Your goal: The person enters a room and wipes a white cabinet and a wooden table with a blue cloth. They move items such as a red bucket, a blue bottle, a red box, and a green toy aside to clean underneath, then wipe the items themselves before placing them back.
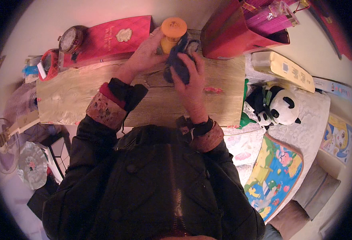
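In the head view my left hand (147, 55) grips a yellow container with an orange lid (174, 28) above the far edge of the wood-patterned table (104, 87). Close against the container's right side, my right hand (191, 75) holds a bunched dark blue cloth (178, 64). The cloth partly covers the container. Something grey and rounded shows near the cloth's upper end, too unclear to name. Fingers and cloth hide the container's lower part.
Behind my hands stand a red box (116, 36), a round clock-like object (70, 40) and a large red bag (227, 33). A panda plush (284, 105) lies at the right beside a pale carton (284, 69). A fan (4, 144) stands far left.
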Tool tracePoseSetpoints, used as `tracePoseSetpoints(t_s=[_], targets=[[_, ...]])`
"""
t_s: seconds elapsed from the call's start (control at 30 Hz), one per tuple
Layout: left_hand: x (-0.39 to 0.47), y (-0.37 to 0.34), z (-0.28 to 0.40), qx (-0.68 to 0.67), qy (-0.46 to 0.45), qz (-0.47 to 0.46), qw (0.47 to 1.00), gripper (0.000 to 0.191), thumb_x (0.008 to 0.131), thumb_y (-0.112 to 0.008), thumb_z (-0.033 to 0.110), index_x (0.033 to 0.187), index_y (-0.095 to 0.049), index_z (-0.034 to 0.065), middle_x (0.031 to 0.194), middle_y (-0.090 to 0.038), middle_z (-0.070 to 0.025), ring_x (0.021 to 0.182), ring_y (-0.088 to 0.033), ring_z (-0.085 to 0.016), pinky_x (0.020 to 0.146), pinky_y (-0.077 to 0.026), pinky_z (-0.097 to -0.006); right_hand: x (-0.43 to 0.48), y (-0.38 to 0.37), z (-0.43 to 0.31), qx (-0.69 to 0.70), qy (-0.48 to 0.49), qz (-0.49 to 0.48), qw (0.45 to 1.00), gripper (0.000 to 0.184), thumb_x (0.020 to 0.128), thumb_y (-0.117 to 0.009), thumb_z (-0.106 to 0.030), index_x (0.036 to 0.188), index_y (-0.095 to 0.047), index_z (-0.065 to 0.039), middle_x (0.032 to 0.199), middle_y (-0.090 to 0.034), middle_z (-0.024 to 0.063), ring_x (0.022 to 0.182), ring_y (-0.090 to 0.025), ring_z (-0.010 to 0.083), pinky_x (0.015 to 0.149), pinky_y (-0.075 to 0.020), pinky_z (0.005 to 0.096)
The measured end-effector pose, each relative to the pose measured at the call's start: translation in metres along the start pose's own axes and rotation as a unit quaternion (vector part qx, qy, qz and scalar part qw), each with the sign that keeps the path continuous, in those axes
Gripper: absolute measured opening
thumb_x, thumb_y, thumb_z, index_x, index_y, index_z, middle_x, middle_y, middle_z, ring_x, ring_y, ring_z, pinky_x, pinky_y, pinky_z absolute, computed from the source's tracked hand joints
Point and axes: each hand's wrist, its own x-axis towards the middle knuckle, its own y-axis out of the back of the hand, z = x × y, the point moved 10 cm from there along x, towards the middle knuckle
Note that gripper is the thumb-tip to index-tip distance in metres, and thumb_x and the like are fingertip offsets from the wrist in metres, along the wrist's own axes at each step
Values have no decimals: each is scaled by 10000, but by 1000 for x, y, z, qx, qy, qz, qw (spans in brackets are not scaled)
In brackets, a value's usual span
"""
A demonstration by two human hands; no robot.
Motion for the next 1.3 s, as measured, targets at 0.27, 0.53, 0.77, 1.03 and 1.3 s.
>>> tracePoseSetpoints(t_s=[0.27, 0.53, 0.77, 1.03, 1.3], targets=[[-3, -3, 2, 74, 52, 19, 996, 678, 672, -709, 111, 1265, -394, 23, 1179, -448, -193, 1099, -464, -378, 934, -406, -399, 25, 5, 21, 62, -50, 30, 996, 315, 741, -679, -71, 1037, -573, -57, 1120, -516, 162, 1027, -518, 318, 910, -398, 372], [3, -8, -17, -91, 55, -5, 994, 693, 680, -732, 149, 1269, -386, 38, 1176, -483, -189, 1110, -487, -343, 912, -421, -387, 21, 6, 22, -15, -33, 57, 998, 354, 744, -685, -105, 1074, -565, -62, 1105, -511, 178, 1048, -500, 336, 912, -400, 390], [-7, 0, -5, 58, 91, 83, 991, 645, 660, -745, 174, 1206, -429, 39, 1085, -534, -180, 1077, -500, -343, 868, -449, -401, 5, 0, 18, 43, -41, 71, 996, 478, 707, -686, -93, 1159, -535, -66, 1141, -484, 213, 1090, -457, 366, 950, -363, 408], [-8, -1, 12, 66, 3, 38, 997, 554, 700, -732, 280, 1129, -498, 20, 1034, -539, -166, 973, -512, -353, 840, -421, -408, -5, -47, 120, 311, -247, 95, 913, 351, 895, -547, -244, 1100, -534, 40, 1102, -563, 188, 992, -544, 276, 879, -414, 362], [-21, -8, 9, 67, 73, 55, 994, 562, 710, -733, 337, 1103, -500, 11, 985, -555, -166, 916, -519, -357, 784, -428, -414, -64, -80, 161, 277, -371, 110, 879, 403, 888, -562, -272, 1136, -509, 41, 1107, -547, 199, 1045, -513, 303, 912, -391, 377]])
